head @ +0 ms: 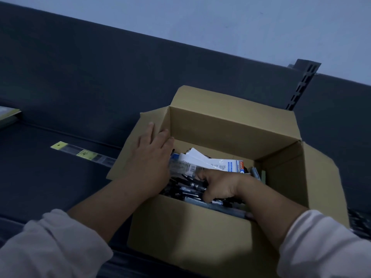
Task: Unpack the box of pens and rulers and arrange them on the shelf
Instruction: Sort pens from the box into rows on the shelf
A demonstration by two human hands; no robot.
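An open cardboard box (pixel 230 127) stands on the dark shelf (pixel 60 177), its flaps folded outward. Inside lie several dark pens (pixel 186 187) and white packets of rulers (pixel 216 163). My left hand (pixel 152 153) rests flat, fingers straight, on the box's left flap and rim. My right hand (pixel 218 187) is down inside the box, its fingers curled around a bunch of pens. One packaged ruller with yellow labels (pixel 82 153) lies on the shelf left of the box.
The shelf's dark back panel (pixel 100 77) rises behind the box, with a slotted upright (pixel 303 85) at the right. A yellowish flat packet (pixel 8 115) lies at the far left edge. A pale wall (pixel 220 21) shows above.
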